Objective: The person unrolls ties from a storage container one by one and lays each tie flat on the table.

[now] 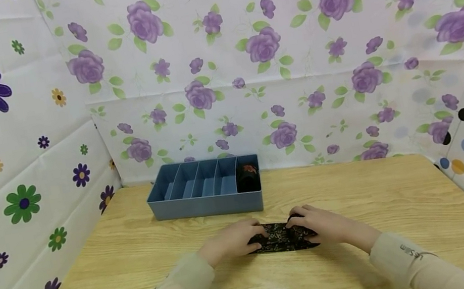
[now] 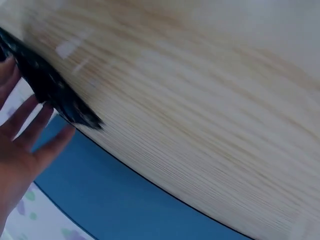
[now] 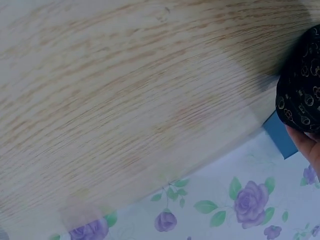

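1 black patterned cloth (image 1: 277, 235) on the surface (image 1: 372, 269)
It stretches between my left grip (image 1: 239, 238), pinching 1 end, and my right grip (image 1: 321, 224), curled round the other, which seems rolled.

The black cloth strip (image 1: 278, 237) was patterned in gold; the blue rectangular divided box (image 1: 210, 208) was plain, the yellowish wooden tabletop (image 1: 138, 247) grained, the white backdrop sheet (image 1: 237, 64) flowered purple and green.
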Tool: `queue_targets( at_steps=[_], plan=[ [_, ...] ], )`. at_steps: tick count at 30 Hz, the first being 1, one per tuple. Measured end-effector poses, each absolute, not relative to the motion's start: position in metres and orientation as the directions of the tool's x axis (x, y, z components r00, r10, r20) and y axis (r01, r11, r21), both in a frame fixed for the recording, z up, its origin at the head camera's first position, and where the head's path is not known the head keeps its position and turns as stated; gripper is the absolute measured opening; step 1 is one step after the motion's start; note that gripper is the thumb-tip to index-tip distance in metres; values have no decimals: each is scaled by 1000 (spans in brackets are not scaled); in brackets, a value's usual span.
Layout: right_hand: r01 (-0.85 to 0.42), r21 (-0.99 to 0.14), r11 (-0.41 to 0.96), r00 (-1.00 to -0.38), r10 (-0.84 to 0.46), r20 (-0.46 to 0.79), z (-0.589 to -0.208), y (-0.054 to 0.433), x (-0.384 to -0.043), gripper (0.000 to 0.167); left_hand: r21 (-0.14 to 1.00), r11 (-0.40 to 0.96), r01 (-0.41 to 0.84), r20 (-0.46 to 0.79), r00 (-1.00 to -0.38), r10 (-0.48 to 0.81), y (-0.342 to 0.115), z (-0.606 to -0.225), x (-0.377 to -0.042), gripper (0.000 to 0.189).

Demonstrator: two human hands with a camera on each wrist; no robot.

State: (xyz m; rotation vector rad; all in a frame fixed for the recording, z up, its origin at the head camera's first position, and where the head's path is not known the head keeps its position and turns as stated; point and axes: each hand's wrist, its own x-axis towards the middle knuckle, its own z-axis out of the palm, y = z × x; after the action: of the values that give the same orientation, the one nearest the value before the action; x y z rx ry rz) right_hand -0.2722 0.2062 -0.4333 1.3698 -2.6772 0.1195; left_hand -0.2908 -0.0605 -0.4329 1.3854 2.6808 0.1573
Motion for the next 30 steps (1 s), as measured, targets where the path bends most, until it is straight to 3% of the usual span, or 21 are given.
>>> queue_targets(
  at_steps=[7,12,17,30],
  plan=[
    [-816,68,574,-563,-815,136,-433,207,-274,43,58,521,851,-102,-515,851,-36,-433,-283,50],
    [-830,74,553,-543,-832,116,-432,209,-273,39,76,535,841,-155,-520,840,-32,-435,-283,53],
    [-818,39,574,-570,-818,82,-428,212,-272,33,67,541,838,-158,-527,835,-31,-434,-284,57],
    [-808,33,589,-588,-808,33,-423,212,-272,30,96,584,806,-163,-566,808,-27,-430,-281,43]
  ],
)
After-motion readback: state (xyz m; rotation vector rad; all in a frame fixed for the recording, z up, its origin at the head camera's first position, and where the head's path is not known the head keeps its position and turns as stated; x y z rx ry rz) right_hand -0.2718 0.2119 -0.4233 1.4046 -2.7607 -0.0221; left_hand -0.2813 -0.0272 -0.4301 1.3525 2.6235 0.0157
